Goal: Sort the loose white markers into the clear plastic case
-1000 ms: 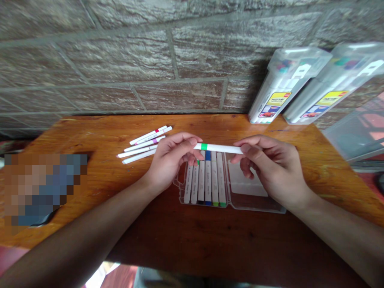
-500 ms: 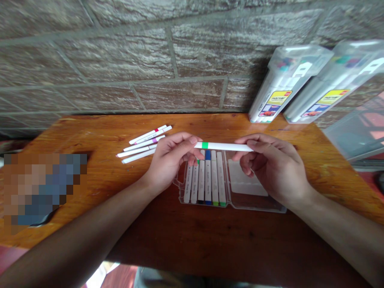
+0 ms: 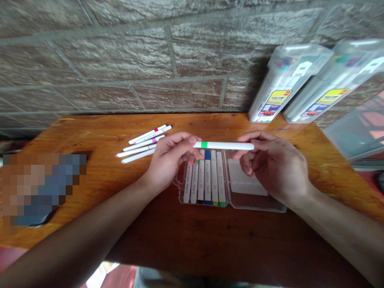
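Above the bench (image 3: 168,240), between its left and right edges, green-banded marker (image 3: 225,145) held level: left grip (image 3: 168,157) pinches the banded end; right grip (image 3: 280,170) meets the plain end, whether pinching, I cannot tell. I judge it light, stiff, slick; best held mid-barrel.

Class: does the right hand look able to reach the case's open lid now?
Probably yes: the lid appears below the right hand, nothing visible between them, though that hand is up at the held marker.

Two clear marker cases (image 3: 271,94) stand before a stone-block wall (image 3: 120,60).
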Tool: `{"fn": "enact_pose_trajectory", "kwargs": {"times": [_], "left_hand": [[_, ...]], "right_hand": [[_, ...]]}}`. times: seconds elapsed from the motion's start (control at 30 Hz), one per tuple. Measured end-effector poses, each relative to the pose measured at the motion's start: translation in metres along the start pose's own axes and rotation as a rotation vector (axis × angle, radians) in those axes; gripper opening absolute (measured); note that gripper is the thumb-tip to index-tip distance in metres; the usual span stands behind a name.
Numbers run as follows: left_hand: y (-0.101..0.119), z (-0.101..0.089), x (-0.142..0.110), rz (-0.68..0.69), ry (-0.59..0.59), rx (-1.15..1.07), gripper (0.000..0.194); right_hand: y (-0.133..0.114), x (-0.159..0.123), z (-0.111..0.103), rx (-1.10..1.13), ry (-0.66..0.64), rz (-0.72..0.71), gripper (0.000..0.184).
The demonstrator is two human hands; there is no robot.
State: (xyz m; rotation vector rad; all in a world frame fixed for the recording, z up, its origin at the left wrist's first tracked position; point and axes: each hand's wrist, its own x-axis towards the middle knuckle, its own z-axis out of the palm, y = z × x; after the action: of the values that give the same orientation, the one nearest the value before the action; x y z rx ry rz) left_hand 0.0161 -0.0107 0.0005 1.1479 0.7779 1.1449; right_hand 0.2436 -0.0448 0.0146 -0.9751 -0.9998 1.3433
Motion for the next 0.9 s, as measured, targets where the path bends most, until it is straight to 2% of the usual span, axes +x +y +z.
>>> {"fn": "enact_pose_trajectory", "kwargs": {"times": [0.37,0.63,0.8,0.9], "left_hand": [[-0.0035,-0.003,-0.0009,0.014,-0.008,0.016,0.016],[-0.0049,-0.0018,0.0015,0.082,0.031,0.091,0.019],[-0.0043,0.0004,0.001,0.065,0.048,0.089,0.021],[-0.0042,0.0008,-0.0008,0.037,0.011,0.036,0.023]], "right_hand": [[0.0021,0.0002,-0.0013,-0.011,0.053,0.01,0.006],[0.0088,-0.001,-0.0018,-0.105,0.038,-0.109,0.024],[0.0069,0.0003,-0.0022,-0.178,0.059,-0.122,0.027],[0.005,0.0026,-0.0019,-0.166,0.094,-0.113,0.031]]}}
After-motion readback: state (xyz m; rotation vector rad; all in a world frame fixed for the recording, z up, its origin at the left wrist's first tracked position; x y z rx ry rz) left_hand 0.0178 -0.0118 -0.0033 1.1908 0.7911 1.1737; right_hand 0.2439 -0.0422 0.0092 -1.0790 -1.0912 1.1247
